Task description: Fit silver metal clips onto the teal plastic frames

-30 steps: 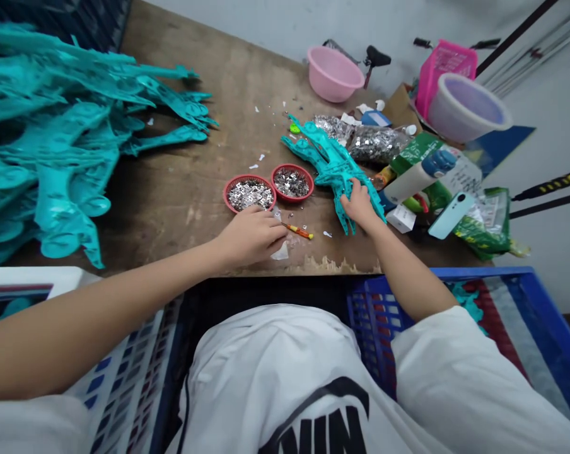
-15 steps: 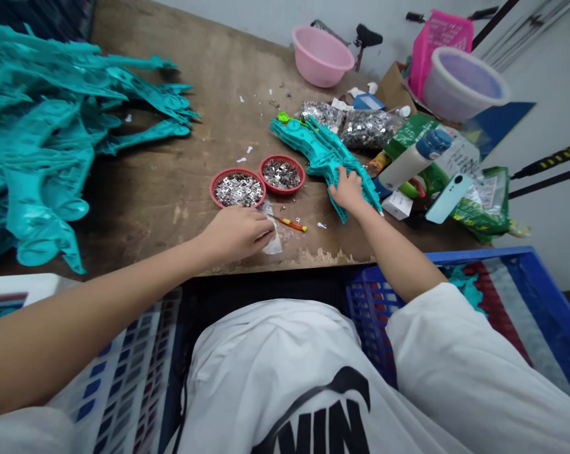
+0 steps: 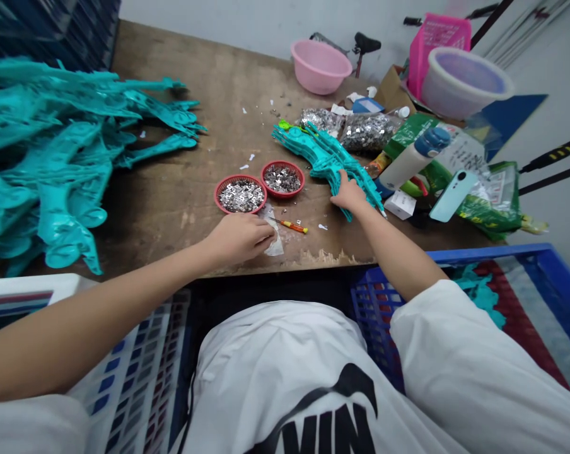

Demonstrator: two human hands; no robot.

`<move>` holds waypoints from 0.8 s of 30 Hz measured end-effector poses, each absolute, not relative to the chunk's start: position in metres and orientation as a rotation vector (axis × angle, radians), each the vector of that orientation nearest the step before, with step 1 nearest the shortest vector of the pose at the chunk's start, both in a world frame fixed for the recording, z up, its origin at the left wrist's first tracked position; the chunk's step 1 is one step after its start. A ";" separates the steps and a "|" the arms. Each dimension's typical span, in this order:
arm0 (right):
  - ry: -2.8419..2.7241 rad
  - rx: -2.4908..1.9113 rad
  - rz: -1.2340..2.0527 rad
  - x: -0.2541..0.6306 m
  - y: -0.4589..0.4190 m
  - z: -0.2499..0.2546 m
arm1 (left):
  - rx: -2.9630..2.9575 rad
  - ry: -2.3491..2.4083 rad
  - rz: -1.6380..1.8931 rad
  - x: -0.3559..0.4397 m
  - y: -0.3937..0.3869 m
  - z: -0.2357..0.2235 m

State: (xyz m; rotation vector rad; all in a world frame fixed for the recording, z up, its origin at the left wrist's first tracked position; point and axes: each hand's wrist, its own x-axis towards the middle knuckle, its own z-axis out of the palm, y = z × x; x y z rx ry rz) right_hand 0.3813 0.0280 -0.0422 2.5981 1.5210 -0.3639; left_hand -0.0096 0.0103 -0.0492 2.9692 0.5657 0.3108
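- Watch the two red dishes of loose silver metal flakes here: the nearer red dish (image 3: pixel 215 195) and the farther red dish (image 3: pixel 283 162) sit right by the left hand (image 3: pixel 238 238), so one careless sweep of the wrist could tip them and scatter flakes across the surface (image 3: pixel 171 66).
- The small orange-handled pick (image 3: pixel 292 226) lies loose by the edge, where a nudge could roll it off into the gap before the crates.
- The left hand's fingers are curled down and drawn close together at a white paper scrap (image 3: pixel 274 243), touching it; whether they're pinching it or something smaller, you can't tell from here.
- Over to the right hand (image 3: pixel 351 193), fingers lightly spread, palm down, pressing on the teal plastic piece (image 3: pixel 327 157).
- That teal plastic piece lies flat on the surface, beyond the dishes and just in front of the bags of silver flakes (image 3: pixel 367 132). A shove could push it into them.
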 end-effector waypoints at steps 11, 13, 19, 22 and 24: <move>1.626 2.526 -0.412 0.392 0.032 -0.038 | 2.970 0.469 0.326 -0.007 0.005 -0.049; 1.656 2.506 -0.433 0.391 0.033 -0.036 | 2.977 0.456 0.311 -0.007 0.004 -0.049; 1.667 2.502 -0.502 0.388 0.035 -0.032 | 2.992 0.410 0.297 -0.007 0.003 -0.053; 1.643 2.531 -0.486 0.387 0.032 -0.033 | 2.992 0.394 0.301 -0.008 0.004 -0.055; 1.624 2.562 -0.446 0.387 0.030 -0.034 | 2.994 0.382 0.309 -0.008 0.006 -0.055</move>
